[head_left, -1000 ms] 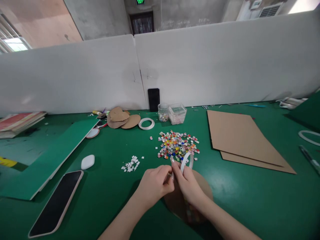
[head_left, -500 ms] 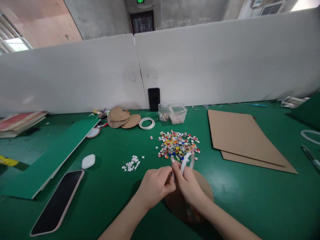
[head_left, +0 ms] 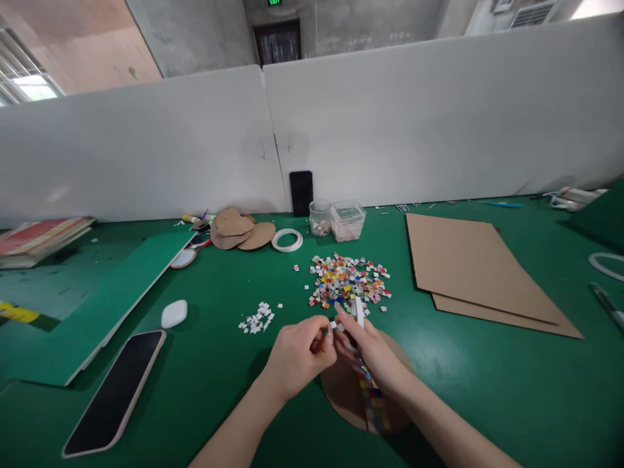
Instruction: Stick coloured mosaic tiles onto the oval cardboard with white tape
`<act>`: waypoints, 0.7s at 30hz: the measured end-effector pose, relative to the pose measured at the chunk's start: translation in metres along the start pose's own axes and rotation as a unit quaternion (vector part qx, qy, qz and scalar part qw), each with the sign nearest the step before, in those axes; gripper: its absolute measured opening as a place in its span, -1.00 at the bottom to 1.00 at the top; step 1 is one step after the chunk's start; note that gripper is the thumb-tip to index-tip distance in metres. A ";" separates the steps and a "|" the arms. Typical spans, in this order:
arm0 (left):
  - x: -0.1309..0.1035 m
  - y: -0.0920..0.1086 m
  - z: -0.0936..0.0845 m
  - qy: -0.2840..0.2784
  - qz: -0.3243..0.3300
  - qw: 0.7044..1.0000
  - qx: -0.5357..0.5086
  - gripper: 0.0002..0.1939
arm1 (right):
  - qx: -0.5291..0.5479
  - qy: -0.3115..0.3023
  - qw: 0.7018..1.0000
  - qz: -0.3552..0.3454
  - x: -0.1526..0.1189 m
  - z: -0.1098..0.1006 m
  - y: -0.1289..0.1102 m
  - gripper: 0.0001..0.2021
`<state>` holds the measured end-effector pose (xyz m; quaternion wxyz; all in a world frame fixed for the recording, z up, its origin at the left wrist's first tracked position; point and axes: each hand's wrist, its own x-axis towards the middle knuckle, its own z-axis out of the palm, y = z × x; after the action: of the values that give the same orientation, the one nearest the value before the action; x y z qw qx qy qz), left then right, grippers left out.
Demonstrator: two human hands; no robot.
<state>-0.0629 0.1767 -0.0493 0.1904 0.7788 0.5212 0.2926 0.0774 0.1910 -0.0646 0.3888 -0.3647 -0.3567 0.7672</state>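
Note:
A narrow white tape roll (head_left: 359, 311) is held in my right hand (head_left: 371, 354), its ring seen nearly edge-on above the fingers. My left hand (head_left: 301, 354) is closed in a pinch beside it, with a small white piece (head_left: 334, 325) at the fingertips; whether it still joins the roll I cannot tell. Below both hands lies a round cardboard disc (head_left: 341, 396) carrying a strip of coloured mosaic tiles (head_left: 376, 406), partly covered by my right hand. A heap of loose mosaic tiles (head_left: 348, 279) sits just beyond my fingers.
Left of my hands are small white scraps (head_left: 257, 318), a phone (head_left: 114, 393) and a white case (head_left: 174, 314). Cardboard sheets (head_left: 468, 260) lie at right. Farther back are cardboard circles (head_left: 256, 236), a white coil (head_left: 287, 240) and two clear containers (head_left: 348, 221).
My hands have drawn slightly apart, and a white piece now shows between them. The tape roll has turned from a visible ring to nearly edge-on. More of the tile strip shows.

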 end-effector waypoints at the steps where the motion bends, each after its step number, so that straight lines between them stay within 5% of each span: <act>1: 0.000 -0.001 -0.001 0.002 -0.005 1.000 -0.004 -0.89 | 0.005 -0.023 1.000 -0.005 -0.001 0.000 -0.002 -0.61; 8: 0.005 -0.011 -0.009 0.032 -0.073 0.997 0.006 -0.91 | 0.026 -0.096 0.995 -0.018 -0.003 0.002 -0.012 -0.59; 21: 0.010 -0.056 -0.068 -0.025 -0.256 0.966 -0.039 -0.72 | 0.027 -0.118 0.992 -0.019 -0.006 0.003 -0.017 -0.68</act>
<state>-0.1434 0.2068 -0.0293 0.3024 0.6186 0.6862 0.2345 0.0836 0.1926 -0.0470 0.3679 -0.2542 -0.3865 0.8066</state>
